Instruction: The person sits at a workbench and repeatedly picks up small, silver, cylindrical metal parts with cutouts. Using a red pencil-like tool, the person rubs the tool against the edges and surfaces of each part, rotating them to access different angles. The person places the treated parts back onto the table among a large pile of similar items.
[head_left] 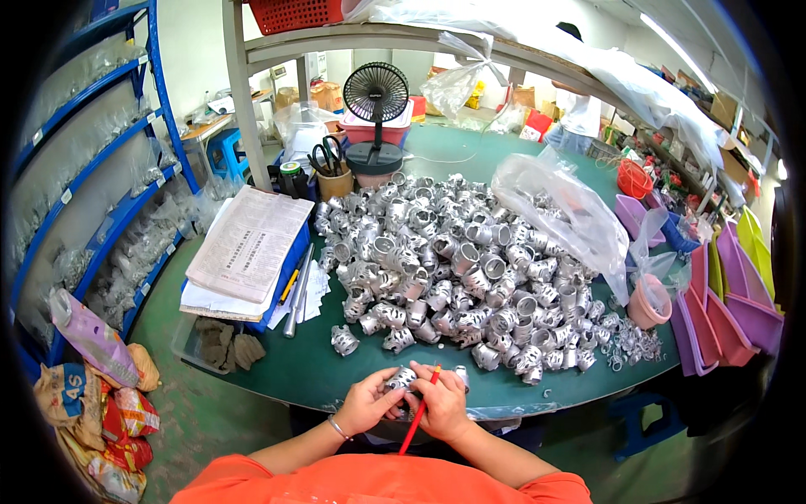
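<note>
My left hand [366,403] is closed around a silver cut-out metal sleeve [400,378], held just over the front edge of the table. My right hand [445,406] grips a slim red pen-like stick [411,427], slanted with its tip up beside the sleeve; its fingers also reach the sleeve's side. Another small silver metal piece [462,375] shows at the right hand's outer side; whether that hand touches it, I cannot tell. Beyond both hands spreads a large heap of similar metal sleeves [453,269].
Small metal rings [628,346] lie right of the heap, near a pink cup [649,301]. A clear plastic bag [571,227] drapes over the heap. Papers [249,244], a black fan [376,92] and scissors [326,155] stand left and behind. Colourful bins [730,307] crowd the right.
</note>
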The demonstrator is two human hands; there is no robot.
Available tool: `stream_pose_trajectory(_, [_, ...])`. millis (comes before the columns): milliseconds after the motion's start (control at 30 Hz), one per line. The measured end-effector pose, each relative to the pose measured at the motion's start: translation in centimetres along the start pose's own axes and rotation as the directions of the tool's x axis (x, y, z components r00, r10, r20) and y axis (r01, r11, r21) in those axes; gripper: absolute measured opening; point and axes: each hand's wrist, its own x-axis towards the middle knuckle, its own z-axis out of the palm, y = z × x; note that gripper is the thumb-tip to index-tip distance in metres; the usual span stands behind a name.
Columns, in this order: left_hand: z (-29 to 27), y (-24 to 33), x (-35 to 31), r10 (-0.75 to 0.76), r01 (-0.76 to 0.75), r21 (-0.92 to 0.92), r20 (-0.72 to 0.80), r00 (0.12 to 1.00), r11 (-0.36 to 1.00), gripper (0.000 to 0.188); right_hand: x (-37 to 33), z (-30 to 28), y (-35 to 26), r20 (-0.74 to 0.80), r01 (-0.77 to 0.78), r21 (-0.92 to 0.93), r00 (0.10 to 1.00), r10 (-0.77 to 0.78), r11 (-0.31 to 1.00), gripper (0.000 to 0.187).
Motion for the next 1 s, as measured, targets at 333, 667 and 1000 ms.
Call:
stream_pose_trajectory(333, [0.7, 0.6, 0.1, -0.016, 0.02, 0.095, -0.044, 0.999, 0.995, 0.037, -0.7, 0.4, 0.9, 0.074, 0.02, 0.013, 0.997, -0.021, 1.0, 0.022])
stream_pose_trajectory(667, [1.0, 0.8, 0.2, 0.021, -0.01, 0.116, -0.096, 0.995, 0.993, 0.031, -0.6, -0.1, 0.7, 0.065, 0.036, 0.044, 0.997, -0.038, 0.998, 0.024])
stream_pose_trajectory(1000, [0.7, 0.3, 0.2, 0.057, -0.054, 0.064, -0.045, 0.997, 0.996, 0.032, -0.1, 0.7, 0.4, 0.061, 0.057, 0.004, 0.996, -0.057, 0.998, 0.026])
